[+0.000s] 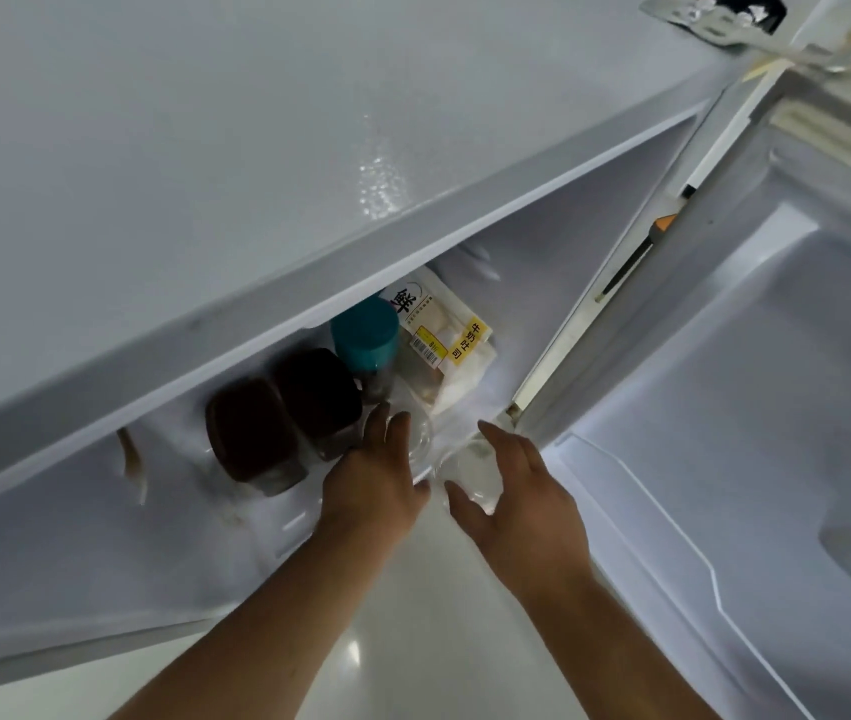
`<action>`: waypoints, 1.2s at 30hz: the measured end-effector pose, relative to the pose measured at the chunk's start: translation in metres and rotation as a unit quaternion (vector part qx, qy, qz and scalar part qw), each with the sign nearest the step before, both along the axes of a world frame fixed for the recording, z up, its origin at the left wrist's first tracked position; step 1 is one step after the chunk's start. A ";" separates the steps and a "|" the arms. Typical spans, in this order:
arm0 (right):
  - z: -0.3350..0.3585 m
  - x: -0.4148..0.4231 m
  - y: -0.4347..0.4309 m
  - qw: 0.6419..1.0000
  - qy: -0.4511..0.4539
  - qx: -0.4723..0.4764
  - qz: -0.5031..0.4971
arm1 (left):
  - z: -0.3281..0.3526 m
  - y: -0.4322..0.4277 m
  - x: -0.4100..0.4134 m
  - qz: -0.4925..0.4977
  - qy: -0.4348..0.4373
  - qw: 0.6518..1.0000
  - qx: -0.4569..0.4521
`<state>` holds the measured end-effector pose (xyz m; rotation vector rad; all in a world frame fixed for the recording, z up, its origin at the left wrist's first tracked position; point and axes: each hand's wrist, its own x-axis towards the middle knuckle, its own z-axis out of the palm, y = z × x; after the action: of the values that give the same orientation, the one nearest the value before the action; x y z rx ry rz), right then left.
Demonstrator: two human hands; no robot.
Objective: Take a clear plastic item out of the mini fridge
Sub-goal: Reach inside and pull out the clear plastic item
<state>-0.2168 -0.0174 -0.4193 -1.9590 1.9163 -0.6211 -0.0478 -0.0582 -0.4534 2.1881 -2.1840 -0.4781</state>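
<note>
Mini fridge [257, 163] open, door [776, 407] swung out at right. Bread bag [444, 345] at back right of fridge floor; two dark jars [283, 423] at left, teal-capped bottle [365, 335] between. Clear plastic item [444, 459] at front edge of fridge floor, between both hands, outline hard to read, long axis unclear. Left hand [376, 480] open, resting on its left side. Right hand [511, 501] open, cupped just beside its right side, contact uncertain. Dark jar close beside left fingers; otherwise exit path toward person looks free.
</note>
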 end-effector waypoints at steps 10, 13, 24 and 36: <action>-0.004 -0.010 0.017 0.999 0.000 0.047 0.004 | 0.009 -0.056 -0.020 -0.073 -0.114 0.983 0.127; -0.004 -0.015 0.013 0.998 0.009 0.055 0.003 | 0.009 -0.057 -0.021 -0.081 -0.129 0.979 0.136; 0.007 -0.034 0.046 0.997 -0.001 0.068 -0.022 | 0.009 0.003 -0.014 -0.155 -0.215 0.963 0.049; 0.035 -0.053 0.132 0.997 0.049 0.062 0.007 | 0.076 0.119 -0.016 -0.186 -0.077 0.976 0.087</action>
<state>-0.2695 0.1143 -0.3846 -1.9569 1.9456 -0.3993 -0.0643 0.0605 -0.3772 1.9463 -2.7532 -0.5430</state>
